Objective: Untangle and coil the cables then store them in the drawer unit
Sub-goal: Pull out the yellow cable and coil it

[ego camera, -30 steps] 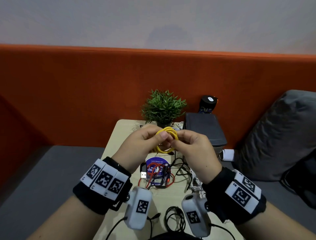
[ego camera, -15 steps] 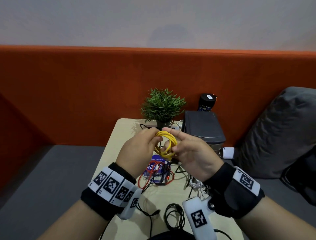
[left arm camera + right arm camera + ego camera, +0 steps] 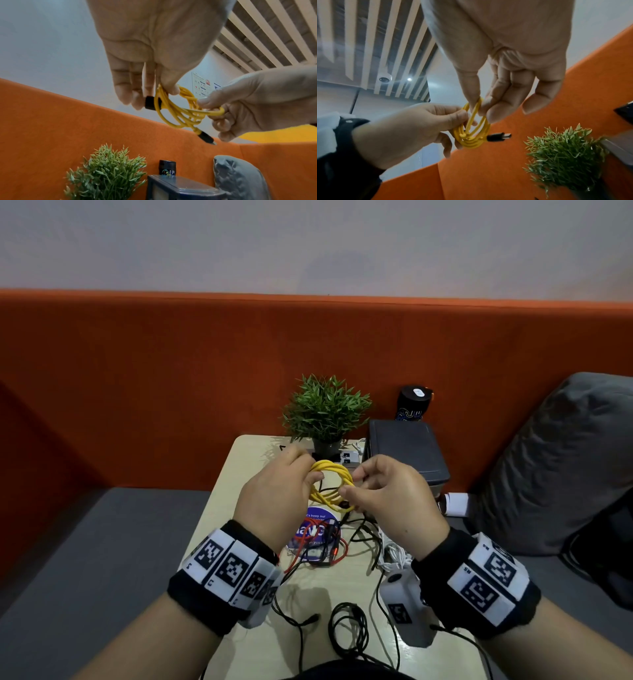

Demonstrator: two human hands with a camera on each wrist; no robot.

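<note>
A yellow cable [image 3: 331,486] wound into a small coil hangs in the air between both hands above the table. My left hand [image 3: 279,494] pinches the coil's left side [image 3: 164,100] between thumb and fingers. My right hand [image 3: 387,498] pinches its right side [image 3: 475,108] with thumb and forefinger. One black plug [image 3: 205,138] sticks out below the coil, another black plug [image 3: 150,103] lies by my left fingers. A dark drawer unit [image 3: 407,450] stands at the table's back right, closed as far as I see.
On the beige table [image 3: 236,484] below lie a red cable [image 3: 318,546], tangled black cables [image 3: 346,631] and a white cable [image 3: 394,553]. A potted plant [image 3: 325,412] and a black can [image 3: 414,404] stand at the back. A grey cushion [image 3: 555,460] lies at the right.
The hands have drawn slightly apart, so the yellow coil now shows wider between them. My right hand rolled over and its wrist camera swung to the underside.
</note>
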